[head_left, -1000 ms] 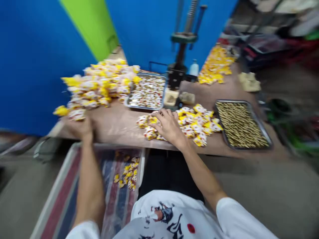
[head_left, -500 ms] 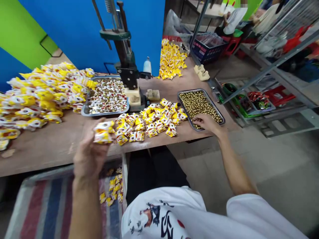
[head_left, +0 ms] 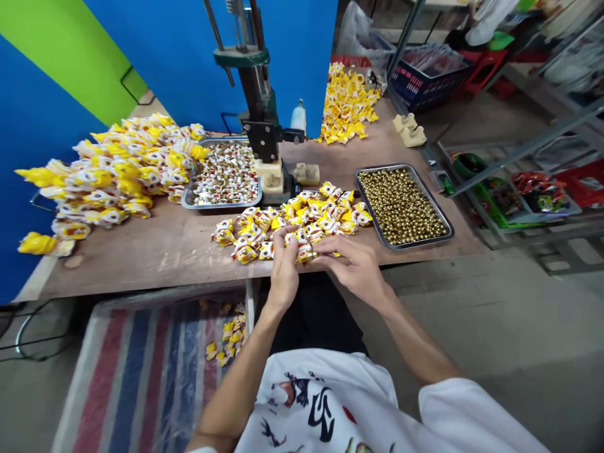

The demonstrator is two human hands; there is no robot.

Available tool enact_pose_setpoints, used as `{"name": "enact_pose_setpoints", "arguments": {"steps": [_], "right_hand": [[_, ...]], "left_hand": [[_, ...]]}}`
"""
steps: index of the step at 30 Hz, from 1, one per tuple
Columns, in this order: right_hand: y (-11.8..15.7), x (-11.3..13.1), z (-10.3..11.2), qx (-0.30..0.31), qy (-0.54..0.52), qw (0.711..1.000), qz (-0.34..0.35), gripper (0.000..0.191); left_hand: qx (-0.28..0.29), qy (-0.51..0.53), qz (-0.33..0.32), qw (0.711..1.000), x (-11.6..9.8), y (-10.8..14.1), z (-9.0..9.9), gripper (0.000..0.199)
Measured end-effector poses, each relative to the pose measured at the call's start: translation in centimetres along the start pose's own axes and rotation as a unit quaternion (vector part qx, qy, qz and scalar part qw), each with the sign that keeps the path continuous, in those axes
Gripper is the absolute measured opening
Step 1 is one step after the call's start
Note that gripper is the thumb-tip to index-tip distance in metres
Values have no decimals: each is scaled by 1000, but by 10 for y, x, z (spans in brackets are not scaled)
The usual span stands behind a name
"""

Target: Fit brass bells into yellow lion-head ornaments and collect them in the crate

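Observation:
My left hand is closed around a small yellow-and-white animal-head figure, held low over the front edge of the table. My right hand comes in from the right, its thumb and fingertips pinched together against the figure's side. What lies between those fingertips is too small to make out. Behind both hands spreads a pile of similar figures. A metal tray of shiny gold beads sits to the right of it.
A hand press stands at the back, beside a tray of small white-and-red parts. A large heap of yellow-and-white pieces lies left, yellow pieces at the back. Below the table is a striped sack; a metal rack stands right.
My right hand has left the bead tray and moved left to the figure. My left hand has brought the figure rightward, so both hands meet at it. The view has shifted somewhat.

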State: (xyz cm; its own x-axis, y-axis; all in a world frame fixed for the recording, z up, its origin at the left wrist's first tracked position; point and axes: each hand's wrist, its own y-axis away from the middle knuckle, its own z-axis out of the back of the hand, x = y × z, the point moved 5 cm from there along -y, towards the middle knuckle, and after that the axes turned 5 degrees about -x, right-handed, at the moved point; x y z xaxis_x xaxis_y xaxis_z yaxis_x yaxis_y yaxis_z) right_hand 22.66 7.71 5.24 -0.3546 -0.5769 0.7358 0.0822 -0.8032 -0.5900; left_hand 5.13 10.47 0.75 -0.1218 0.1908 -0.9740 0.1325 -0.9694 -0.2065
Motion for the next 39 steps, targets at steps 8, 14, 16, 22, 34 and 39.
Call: {"name": "enact_pose_setpoints", "arguments": {"steps": [8, 14, 16, 22, 34, 39], "right_hand": [[5, 9, -29, 17, -24, 999, -34, 24], [4, 23, -37, 45, -14, 999, -9, 30], [4, 28, -38, 40, -11, 999, 15, 29], [9, 35, -46, 60, -11, 997, 47, 33], [-10, 10, -114, 103, 10, 992, 75, 46], [-27, -36, -36, 3, 156, 988, 16, 27]], "left_hand": [[-9, -1, -69, 998, -12, 17, 25, 33], [3, -12, -96, 995, -16, 24, 39, 33], [4, -7, -94, 996, -15, 25, 43, 34], [9, 3, -86, 996, -13, 31, 58, 33], [-317, -137, 26, 938, 60, -14, 204, 38], [-324, -206, 35, 923, 96, -42, 203, 29]]}}
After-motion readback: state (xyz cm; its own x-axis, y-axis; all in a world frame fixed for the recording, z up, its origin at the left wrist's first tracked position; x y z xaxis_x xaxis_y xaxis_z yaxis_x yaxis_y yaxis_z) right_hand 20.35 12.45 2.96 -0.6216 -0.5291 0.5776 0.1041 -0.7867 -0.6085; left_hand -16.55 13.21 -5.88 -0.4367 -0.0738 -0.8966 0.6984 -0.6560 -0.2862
